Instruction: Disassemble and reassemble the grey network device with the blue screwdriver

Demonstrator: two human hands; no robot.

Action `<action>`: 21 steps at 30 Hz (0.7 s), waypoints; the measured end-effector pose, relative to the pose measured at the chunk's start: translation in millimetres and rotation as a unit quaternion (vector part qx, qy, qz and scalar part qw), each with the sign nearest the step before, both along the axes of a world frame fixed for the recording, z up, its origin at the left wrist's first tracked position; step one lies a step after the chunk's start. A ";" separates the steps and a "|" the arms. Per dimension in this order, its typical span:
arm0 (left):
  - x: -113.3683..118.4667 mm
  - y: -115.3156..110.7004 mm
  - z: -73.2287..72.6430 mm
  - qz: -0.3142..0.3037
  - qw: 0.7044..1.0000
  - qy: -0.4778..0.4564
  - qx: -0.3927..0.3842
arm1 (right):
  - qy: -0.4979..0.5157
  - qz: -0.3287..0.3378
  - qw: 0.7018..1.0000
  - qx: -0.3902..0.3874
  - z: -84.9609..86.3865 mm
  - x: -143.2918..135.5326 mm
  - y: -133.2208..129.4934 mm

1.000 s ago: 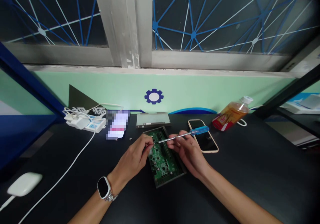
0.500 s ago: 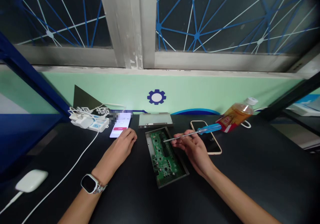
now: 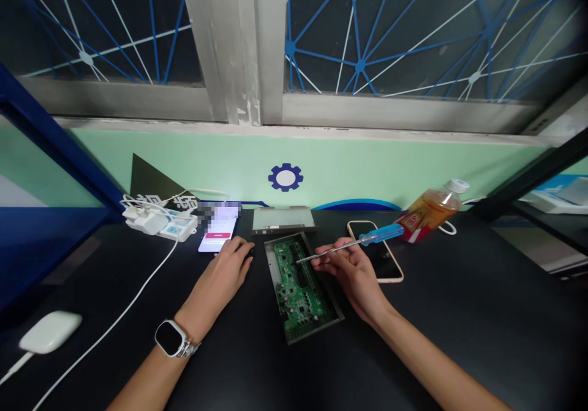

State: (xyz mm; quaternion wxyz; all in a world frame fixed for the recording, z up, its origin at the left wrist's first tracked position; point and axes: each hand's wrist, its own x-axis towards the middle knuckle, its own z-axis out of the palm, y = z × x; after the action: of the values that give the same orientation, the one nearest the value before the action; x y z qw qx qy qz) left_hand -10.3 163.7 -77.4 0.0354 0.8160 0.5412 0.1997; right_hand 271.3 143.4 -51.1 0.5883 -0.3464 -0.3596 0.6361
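Note:
In my right hand [image 3: 351, 273] is a screwdriver [image 3: 383, 234] with a clear blue handle, its shaft pinched between the fingers. Its tip points left, over a green circuit board [image 3: 301, 304]; whether it touches is unclear. The board sits in a shallow metal frame [image 3: 316, 332] on the dark table. Left of the frame, my left hand [image 3: 225, 270] rests on the tabletop with curled fingers, close to a lit phone [image 3: 219, 227]. A tiny dark thing shows at its fingertips, too small to name.
Behind the frame lies a flat metal-edged panel [image 3: 283, 220]. A second phone [image 3: 390, 264] lies beyond my right hand, near a drink bottle [image 3: 429, 212]. At left are a power strip [image 3: 158, 222] with white cables and a white charger [image 3: 50, 331].
The fingers of my left hand have spread slightly and shifted a little right. My right hand keeps the screwdriver over the board, almost unmoved. The whole view has shifted slightly.

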 end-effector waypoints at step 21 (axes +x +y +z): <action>13.9 5.8 11.8 -0.021 0.999 -0.036 -0.002 | -0.009 0.013 1.000 0.000 -3.0 -1.8 -1.3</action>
State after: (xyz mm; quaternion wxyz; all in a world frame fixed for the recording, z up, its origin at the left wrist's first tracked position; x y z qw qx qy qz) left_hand 3.6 169.5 -65.6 0.0608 0.8195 0.5228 0.2267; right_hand 269.6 142.1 -54.1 0.5769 -0.3474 -0.3697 0.6402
